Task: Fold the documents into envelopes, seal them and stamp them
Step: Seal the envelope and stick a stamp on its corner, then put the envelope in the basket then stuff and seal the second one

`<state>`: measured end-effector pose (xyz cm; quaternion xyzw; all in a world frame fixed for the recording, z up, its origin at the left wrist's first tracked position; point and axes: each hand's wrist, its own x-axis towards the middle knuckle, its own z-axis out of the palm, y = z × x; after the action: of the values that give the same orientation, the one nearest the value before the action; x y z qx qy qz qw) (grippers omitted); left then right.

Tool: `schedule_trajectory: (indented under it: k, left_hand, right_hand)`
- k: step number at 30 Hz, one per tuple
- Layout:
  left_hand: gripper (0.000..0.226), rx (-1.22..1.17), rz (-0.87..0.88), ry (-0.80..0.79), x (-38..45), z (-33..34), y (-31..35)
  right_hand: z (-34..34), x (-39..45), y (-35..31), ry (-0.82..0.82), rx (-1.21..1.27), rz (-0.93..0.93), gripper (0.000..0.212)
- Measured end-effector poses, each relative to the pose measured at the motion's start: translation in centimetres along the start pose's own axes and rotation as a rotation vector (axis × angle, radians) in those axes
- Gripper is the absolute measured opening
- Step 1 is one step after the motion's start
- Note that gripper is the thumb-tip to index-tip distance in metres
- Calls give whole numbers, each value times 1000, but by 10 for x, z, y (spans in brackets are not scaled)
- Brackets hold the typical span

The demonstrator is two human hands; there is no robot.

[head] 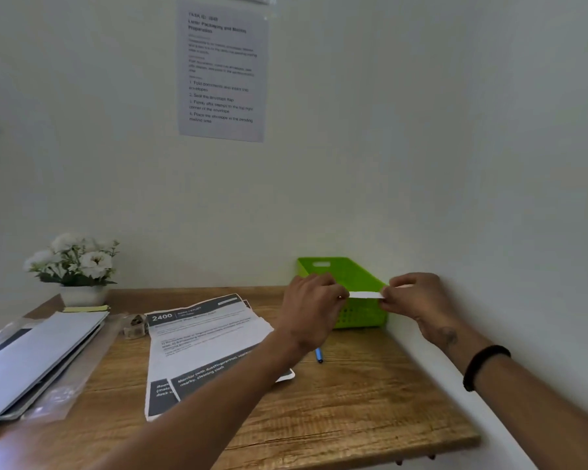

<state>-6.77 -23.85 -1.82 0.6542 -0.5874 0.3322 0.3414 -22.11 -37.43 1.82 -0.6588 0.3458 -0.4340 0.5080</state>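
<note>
Right of centre, left hand (311, 300) and right hand (413, 296) pinch a white strip (364, 295) over the green bin (347, 276); it could tear or drop in

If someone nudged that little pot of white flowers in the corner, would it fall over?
Possibly. The flower pot looks small and low, while the white flowers spread wider above it, so it may be top-heavy. It stands on the wooden desk, where it might slide before tipping.

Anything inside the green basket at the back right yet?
Cannot tell. The green basket shows only its outer wall; its inside is out of sight, and both hands, left hand and right hand, pinch a white strip in front of it.
</note>
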Motion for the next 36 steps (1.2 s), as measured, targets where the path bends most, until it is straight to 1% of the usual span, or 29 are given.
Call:
schedule_trajectory:
  k: [2,4,5,8,12,16,19,21,23,25,27,29,31,33,35,36]
  left_hand:
    - [9,15,-35,6,2,3,0]
    - [11,21,-66,11,5,7,-1]
    - [12,15,-80,-1,7,9,-1]
    - [14,-16,-108,-50,10,20,-2]
    - [19,-45,-109,-84,11,26,-1]
    - [25,-106,-132,-118,4,24,-15]
    - [26,-87,-199,-128,-13,7,-44]
    - [24,-36,-268,-134,-29,-11,-72]
    - [26,-8,-423,-174,-48,-30,-104]
    - [35,11,-611,-236,-67,-52,-134]
    - [44,64,-718,-298,-85,-71,-155]
    - [53,122,-773,-374,-102,-85,-170]
    - [65,172,-814,-495,-117,-94,-182]
    - [74,209,-807,-594,-126,-97,-191]
    - [73,181,-762,-602,-128,-99,-195]
    - [71,161,-734,-600,-127,-100,-195]
  right_hand:
    - [2,1,3,-32,-188,-144,20]
    - [2,-5,6,-125,-355,-265,24]
    - [3,-9,9,-144,-439,-319,23]
    - [4,-8,24,-33,-681,-519,16]
    - [0,-1,28,68,-797,-567,14]
    - [5,4,23,75,-958,-559,17]
    - [12,4,23,94,-922,-604,28]
    - [22,-6,25,98,-873,-714,32]
    - [38,-20,24,54,-815,-843,28]
    - [63,-30,23,-50,-750,-904,24]
    - [93,-37,19,-175,-688,-857,20]
    - [126,-43,13,-286,-608,-731,18]
    - [157,-44,11,-388,-556,-556,26]
    - [183,-39,15,-453,-549,-417,38]
    - [202,-32,26,-449,-565,-326,57]
    - [209,-29,30,-435,-572,-299,62]
